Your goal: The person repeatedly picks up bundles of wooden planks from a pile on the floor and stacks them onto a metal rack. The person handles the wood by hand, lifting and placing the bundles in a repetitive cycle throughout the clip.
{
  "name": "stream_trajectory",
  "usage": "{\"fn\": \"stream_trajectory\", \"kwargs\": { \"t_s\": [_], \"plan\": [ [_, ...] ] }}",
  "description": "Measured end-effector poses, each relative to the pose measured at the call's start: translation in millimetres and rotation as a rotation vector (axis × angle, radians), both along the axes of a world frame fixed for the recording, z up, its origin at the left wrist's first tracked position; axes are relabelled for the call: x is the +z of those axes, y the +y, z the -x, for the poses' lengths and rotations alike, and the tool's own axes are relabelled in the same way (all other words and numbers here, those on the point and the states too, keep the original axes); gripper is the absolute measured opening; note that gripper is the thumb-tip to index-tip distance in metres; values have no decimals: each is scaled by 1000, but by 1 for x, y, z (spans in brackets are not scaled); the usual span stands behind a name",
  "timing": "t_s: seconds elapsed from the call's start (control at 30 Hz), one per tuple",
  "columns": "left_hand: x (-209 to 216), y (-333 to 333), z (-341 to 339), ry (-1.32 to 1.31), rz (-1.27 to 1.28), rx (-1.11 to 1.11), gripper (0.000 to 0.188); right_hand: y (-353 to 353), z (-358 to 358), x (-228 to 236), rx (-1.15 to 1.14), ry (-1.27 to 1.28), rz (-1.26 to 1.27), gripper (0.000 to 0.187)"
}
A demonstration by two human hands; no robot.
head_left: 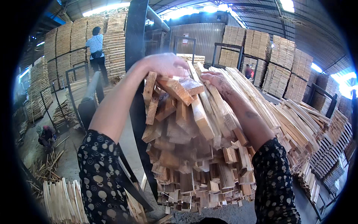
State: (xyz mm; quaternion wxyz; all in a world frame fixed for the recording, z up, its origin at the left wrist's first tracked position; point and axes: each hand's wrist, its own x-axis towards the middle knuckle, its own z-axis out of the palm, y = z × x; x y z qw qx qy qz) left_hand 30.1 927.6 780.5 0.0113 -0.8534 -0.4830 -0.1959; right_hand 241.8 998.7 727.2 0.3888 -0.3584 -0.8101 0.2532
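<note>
Timber pieces [203, 121] heaped high at centre, cut ends toward near side; left hand [166, 65] arched over the topmost ones at left, blurred, cannot tell if its fingers grasp; right hand [220, 83] just right of it, fingers bent over long pieces, firmness of hold unclear; dark post [136, 41] at left

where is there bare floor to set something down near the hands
A strip of bare grey floor shows between the left sleeve and the dark metal post. It's crowded at the lumber stack, where the left hand and right hand are among close-packed boards. Wood slats crowd the lower left.
</note>
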Motion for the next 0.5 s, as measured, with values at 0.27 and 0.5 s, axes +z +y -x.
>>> {"fn": "stream_trajectory", "kwargs": {
  "t_s": [0.27,0.5],
  "plan": [
    [-7,-42,-9,-328,125,-298,49,-72,-23,26,432,46,-328,66],
    [-55,-40,2,-1048,-262,-377,32,-89,52,0,740,142,-888,63]
  ]
}}
